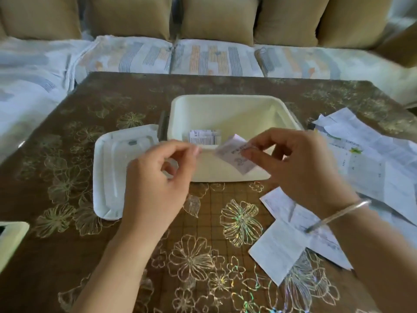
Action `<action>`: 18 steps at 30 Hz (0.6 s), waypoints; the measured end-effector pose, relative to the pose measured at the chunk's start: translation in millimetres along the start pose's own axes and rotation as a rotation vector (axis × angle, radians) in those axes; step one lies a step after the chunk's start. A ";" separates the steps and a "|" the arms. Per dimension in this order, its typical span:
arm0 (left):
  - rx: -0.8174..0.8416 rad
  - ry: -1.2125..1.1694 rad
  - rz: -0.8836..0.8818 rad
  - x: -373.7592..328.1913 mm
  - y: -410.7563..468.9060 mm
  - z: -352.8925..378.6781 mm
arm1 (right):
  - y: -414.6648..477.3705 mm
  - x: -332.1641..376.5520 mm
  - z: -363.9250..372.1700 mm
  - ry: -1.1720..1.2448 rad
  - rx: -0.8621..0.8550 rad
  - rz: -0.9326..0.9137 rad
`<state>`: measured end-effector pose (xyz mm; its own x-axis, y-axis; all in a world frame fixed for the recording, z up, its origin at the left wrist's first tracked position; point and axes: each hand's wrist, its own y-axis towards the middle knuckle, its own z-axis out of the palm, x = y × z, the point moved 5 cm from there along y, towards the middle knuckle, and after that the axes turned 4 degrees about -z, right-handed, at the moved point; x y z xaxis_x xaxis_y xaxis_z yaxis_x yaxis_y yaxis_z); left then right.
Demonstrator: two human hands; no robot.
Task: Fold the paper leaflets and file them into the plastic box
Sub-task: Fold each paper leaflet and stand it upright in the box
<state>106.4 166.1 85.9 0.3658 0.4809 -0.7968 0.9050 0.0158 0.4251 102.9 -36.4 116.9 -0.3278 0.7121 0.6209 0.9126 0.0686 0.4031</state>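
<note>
Bench (74,114), covered in a brown cloth with a gold flower print. At the left edge, near corner: part of a white object (11,240), cut off by the frame. Left of centre: white plastic lid (108,177), lying flat just beside the box. Left hand (155,184): raised over the lid's right side, fingers curled, thumb and forefinger close together with nothing seen between them. Centre, toward the far edge: white plastic box (225,101), uncovered, with one folded leaflet (204,136) standing against its near wall. Small folded leaflet (234,154): pinched between the right hand's thumb and fingertips, held tilted over the box's near rim. Right hand (300,163): thin bangle (338,215) on the wrist. Near right: unfolded leaflets (279,251) lying flat, partly under the forearm. Right edge: overlapping creased open sheets (372,154).
</note>
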 end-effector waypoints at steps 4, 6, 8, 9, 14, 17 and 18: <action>-0.225 0.168 0.023 19.9 47.1 -14.1 | 66.9 -9.3 -7.2 -0.104 0.089 0.008; -0.225 0.198 0.007 27.7 62.5 -8.6 | 91.5 -16.6 5.9 -0.219 0.210 0.011; -0.194 0.205 0.010 32.6 72.5 1.7 | 108.2 -22.2 26.2 -0.348 0.322 -0.025; -0.172 0.203 0.017 33.3 73.9 7.3 | 112.1 -23.5 36.2 -0.404 0.371 -0.046; -0.090 0.071 -0.038 46.5 78.2 22.2 | 135.7 -32.4 78.8 -0.483 0.481 -0.090; -0.073 0.048 -0.032 49.5 78.0 22.0 | 143.4 -33.9 99.4 -0.530 0.521 -0.147; -0.071 0.041 -0.034 50.2 78.0 21.7 | 143.2 -33.3 104.7 -0.540 0.544 -0.161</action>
<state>200.1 172.5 69.7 0.3243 0.5143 -0.7939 0.8986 0.0947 0.4285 270.1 22.8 83.5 -0.4292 0.8961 0.1132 0.9012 0.4332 -0.0128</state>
